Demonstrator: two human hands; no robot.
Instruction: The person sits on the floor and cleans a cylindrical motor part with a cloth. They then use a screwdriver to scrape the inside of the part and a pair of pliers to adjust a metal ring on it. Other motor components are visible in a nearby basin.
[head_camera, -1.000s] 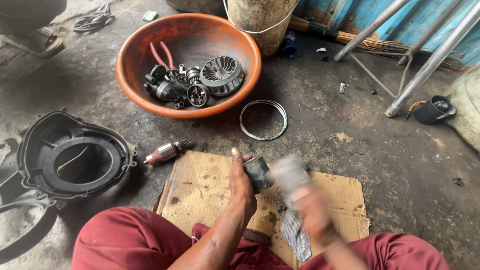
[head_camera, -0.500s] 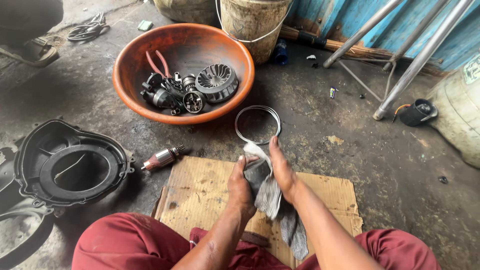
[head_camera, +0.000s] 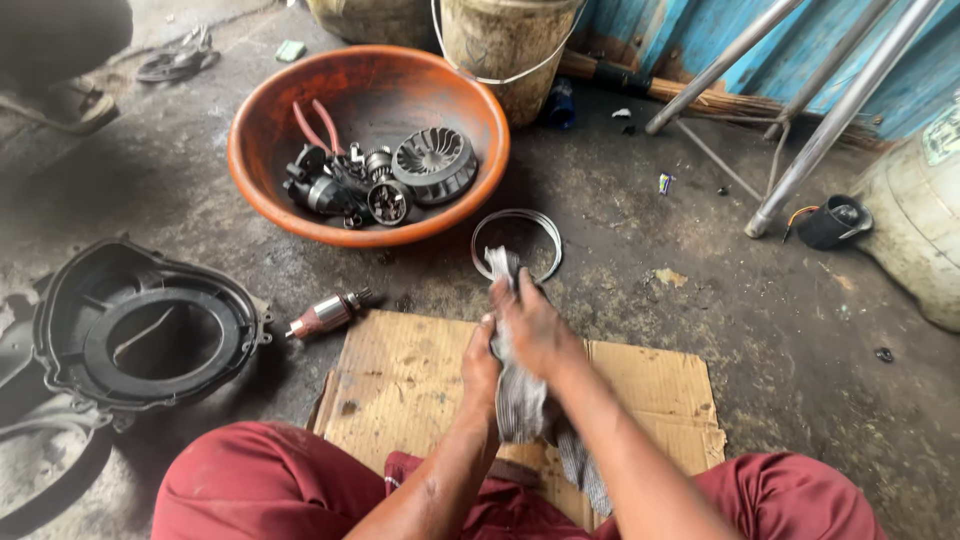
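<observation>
On the floor at the left lay a black housing (head_camera: 140, 335), with a small motor rotor (head_camera: 325, 315) off the cardboard's (head_camera: 400, 385) left corner. Half a second before, the hands sat a little apart; now the left hand (head_camera: 483, 365) and right hand (head_camera: 535, 330) were pressed together around the grey rag (head_camera: 520, 400), hiding the small part inside, seemingly mid-wipe. Behind lay a metal ring (head_camera: 517, 243) and an orange basin (head_camera: 270, 150) of parts.

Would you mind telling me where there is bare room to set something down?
The cardboard is bare left of the hands; so is the floor between the metal ring and the black cap. The orange basin is crowded with parts.
</observation>
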